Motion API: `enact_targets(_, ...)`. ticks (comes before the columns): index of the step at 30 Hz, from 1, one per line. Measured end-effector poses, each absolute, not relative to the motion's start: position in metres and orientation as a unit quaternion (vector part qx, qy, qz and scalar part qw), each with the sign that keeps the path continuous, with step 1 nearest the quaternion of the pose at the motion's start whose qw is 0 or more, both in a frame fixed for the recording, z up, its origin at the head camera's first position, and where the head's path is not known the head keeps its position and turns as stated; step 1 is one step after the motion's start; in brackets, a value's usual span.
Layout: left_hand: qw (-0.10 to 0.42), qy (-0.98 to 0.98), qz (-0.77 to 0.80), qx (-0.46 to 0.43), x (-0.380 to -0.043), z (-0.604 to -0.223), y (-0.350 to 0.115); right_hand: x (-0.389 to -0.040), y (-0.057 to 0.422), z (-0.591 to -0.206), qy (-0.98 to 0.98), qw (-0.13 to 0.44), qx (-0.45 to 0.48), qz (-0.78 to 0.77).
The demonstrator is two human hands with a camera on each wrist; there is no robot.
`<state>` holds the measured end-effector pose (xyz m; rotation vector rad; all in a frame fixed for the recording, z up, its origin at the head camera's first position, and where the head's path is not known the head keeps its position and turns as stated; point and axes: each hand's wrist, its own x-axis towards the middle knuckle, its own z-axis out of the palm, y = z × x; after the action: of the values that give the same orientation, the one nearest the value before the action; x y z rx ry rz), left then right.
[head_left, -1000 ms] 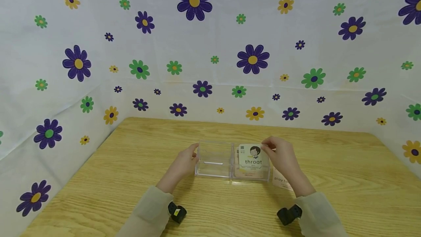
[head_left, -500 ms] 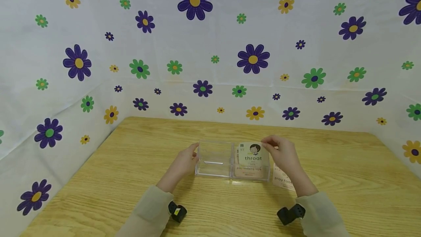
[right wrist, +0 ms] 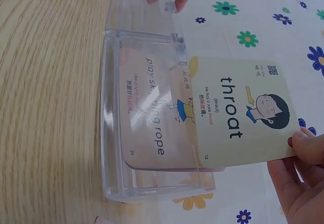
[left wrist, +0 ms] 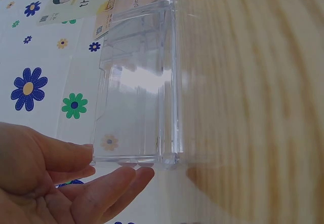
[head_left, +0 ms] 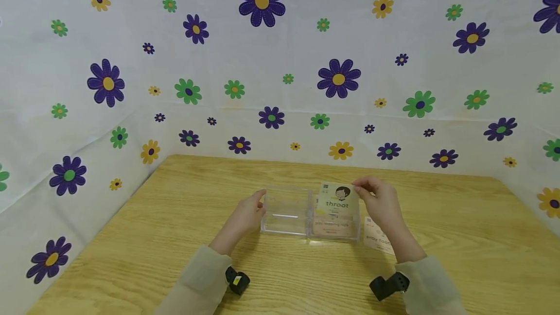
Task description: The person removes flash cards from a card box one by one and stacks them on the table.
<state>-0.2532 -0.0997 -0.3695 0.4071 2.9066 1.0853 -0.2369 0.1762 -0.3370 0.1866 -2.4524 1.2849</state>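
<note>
A clear plastic box point(head_left: 286, 230) with two compartments stands on the table. My left hand point(head_left: 246, 214) holds its left end, thumb at the back edge and fingers against the end wall in the left wrist view. Between thumb and fingers, my right hand point(head_left: 382, 204) pinches the top right corner of a pale "throat" flashcard point(right wrist: 235, 112). This card is raised behind a pink "play skipping rope" flashcard point(right wrist: 147, 107), which stands in the right compartment. The throat card's lower edge overlaps the pink card in the head view. No cards show in the left compartment.
Another pink flashcard point(head_left: 377, 236), reading "play foot..." with the rest covered, lies on the wooden table point(head_left: 280, 276) right of the box, partly under my right forearm. A white flower-patterned cloth point(head_left: 280, 52) hangs behind and at the sides.
My right hand has lifted the throat card upward and slightly right, uncovering more of the skipping rope card. My left hand and the box stay in place.
</note>
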Motion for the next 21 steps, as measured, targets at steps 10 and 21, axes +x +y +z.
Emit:
enact_targets(10, 0.007, 0.927, 0.350, 0.137, -0.251, -0.369, -0.097, -0.230, 0.183, -0.334, -0.868, 0.192, 0.058, 0.453)
enact_targets(21, 0.014, 0.928, 0.352, 0.122, -0.254, -0.371, -0.099, -0.220, 0.194, -0.332, -0.878, 0.201, 0.050, 0.433)
